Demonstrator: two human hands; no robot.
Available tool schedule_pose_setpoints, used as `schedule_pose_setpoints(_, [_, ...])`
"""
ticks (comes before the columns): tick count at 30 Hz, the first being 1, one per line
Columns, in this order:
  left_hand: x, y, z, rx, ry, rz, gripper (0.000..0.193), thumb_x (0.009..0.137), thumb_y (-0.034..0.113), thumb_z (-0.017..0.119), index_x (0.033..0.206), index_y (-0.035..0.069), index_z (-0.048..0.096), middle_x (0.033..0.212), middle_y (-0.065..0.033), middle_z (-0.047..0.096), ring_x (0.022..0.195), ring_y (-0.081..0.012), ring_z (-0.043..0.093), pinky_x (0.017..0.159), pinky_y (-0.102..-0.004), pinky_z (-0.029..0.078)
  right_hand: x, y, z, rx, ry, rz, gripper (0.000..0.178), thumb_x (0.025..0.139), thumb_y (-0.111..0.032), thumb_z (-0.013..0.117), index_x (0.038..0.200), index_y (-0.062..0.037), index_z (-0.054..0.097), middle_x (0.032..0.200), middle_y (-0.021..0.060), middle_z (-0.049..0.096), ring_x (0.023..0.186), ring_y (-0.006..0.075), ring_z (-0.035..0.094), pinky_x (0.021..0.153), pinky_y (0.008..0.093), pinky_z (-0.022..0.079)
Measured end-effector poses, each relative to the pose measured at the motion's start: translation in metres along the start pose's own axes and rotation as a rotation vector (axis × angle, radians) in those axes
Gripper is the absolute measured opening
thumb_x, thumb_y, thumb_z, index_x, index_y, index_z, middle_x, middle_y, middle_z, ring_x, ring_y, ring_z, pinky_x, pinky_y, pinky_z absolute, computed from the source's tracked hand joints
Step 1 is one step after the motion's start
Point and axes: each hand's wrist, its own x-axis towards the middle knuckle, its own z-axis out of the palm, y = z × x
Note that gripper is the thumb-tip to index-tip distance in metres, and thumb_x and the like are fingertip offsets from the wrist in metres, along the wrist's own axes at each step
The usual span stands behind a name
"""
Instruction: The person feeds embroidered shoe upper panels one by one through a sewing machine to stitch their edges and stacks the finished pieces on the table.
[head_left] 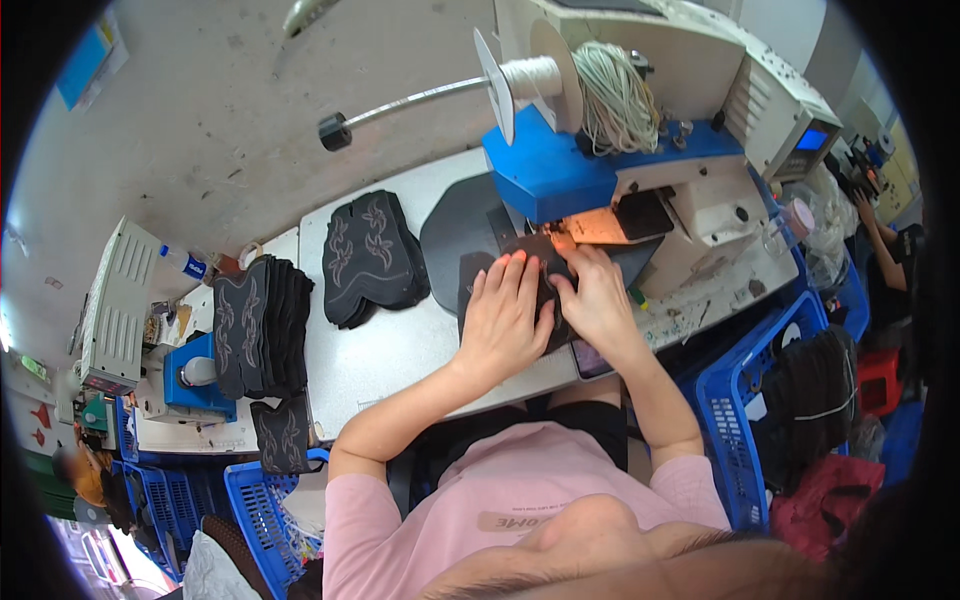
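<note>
A dark, flat fabric or leather piece (pixel 470 270) lies under my hands at the blue-and-white sewing machine (pixel 560 165). My left hand (pixel 505 322) rests flat on it, fingers stretched out and pointing toward the machine head. Close to the lit work area, my right hand (pixel 600 305) presses on the piece's right side with its thumb apart from the fingers. Neither hand is wrapped around anything. The needle and the piece's far edge are hidden by the machine head and my fingers. To the left lies a stack of black boot-shaft pieces (pixel 372 262) with stitched patterns.
Another upright pile of stitched black pieces (pixel 262 325) stands at the left, by a second machine (pixel 190 375). A thread spool (pixel 530 78) is mounted above my machine. Blue baskets (pixel 735 430) flank me, the right one holding dark pieces. A co-worker's arm (pixel 880 240) shows at far right.
</note>
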Motion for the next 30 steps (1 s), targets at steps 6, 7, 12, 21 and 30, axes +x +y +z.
schedule_pose_setpoints(6, [0.001, 0.003, 0.000, 0.100, -0.018, 0.018, 0.049, 0.081, 0.022, 0.061, 0.123, -0.004, 0.056, 0.125, -0.0200, 0.053, 0.114, -0.0357, 0.051, 0.092, -0.0473, 0.045, 0.011, 0.012, 0.010, -0.052, 0.048, -0.073, 0.027, 0.085, -0.010, 0.060, 0.109, 0.0011, 0.064, 0.100, 0.0159, 0.064, 0.099, 0.0324, 0.059, 0.082, 0.0444, 0.043])
schedule_pose_setpoints(7, [0.000, 0.004, -0.001, 0.079, -0.040, 0.009, 0.049, 0.081, 0.022, 0.061, 0.123, -0.003, 0.056, 0.126, -0.0201, 0.053, 0.115, -0.0358, 0.051, 0.093, -0.0473, 0.044, 0.010, 0.010, 0.009, -0.088, 0.049, -0.093, 0.027, 0.086, -0.010, 0.059, 0.109, 0.0015, 0.064, 0.100, 0.0160, 0.065, 0.099, 0.0317, 0.059, 0.082, 0.0443, 0.043])
schedule_pose_setpoints(12, [0.004, -0.002, 0.000, 0.081, -0.038, 0.022, 0.047, 0.083, 0.021, 0.060, 0.123, -0.003, 0.056, 0.128, -0.0207, 0.053, 0.116, -0.0360, 0.051, 0.093, -0.0477, 0.044, 0.017, 0.010, 0.009, -0.187, 0.030, -0.156, 0.025, 0.086, -0.008, 0.058, 0.107, 0.0027, 0.066, 0.097, 0.0175, 0.065, 0.097, 0.0321, 0.061, 0.082, 0.0440, 0.044])
schedule_pose_setpoints(21, [0.017, -0.009, -0.002, 0.035, -0.069, 0.034, 0.045, 0.083, 0.018, 0.060, 0.122, -0.002, 0.056, 0.125, -0.0193, 0.054, 0.115, -0.0362, 0.050, 0.097, -0.0455, 0.042, 0.028, 0.014, 0.014, -0.068, 0.103, -0.139, 0.022, 0.084, -0.008, 0.060, 0.099, 0.0052, 0.068, 0.092, 0.0208, 0.066, 0.090, 0.0364, 0.063, 0.083, 0.0443, 0.049])
schedule_pose_setpoints(30, [0.016, -0.011, 0.003, 0.078, -0.067, 0.048, 0.041, 0.085, 0.014, 0.058, 0.123, -0.003, 0.055, 0.127, -0.0214, 0.053, 0.117, -0.0382, 0.050, 0.099, -0.0447, 0.042, 0.029, 0.014, 0.014, 0.000, 0.148, -0.122, 0.019, 0.085, -0.008, 0.059, 0.094, 0.0056, 0.068, 0.089, 0.0217, 0.066, 0.086, 0.0380, 0.063, 0.081, 0.0445, 0.050])
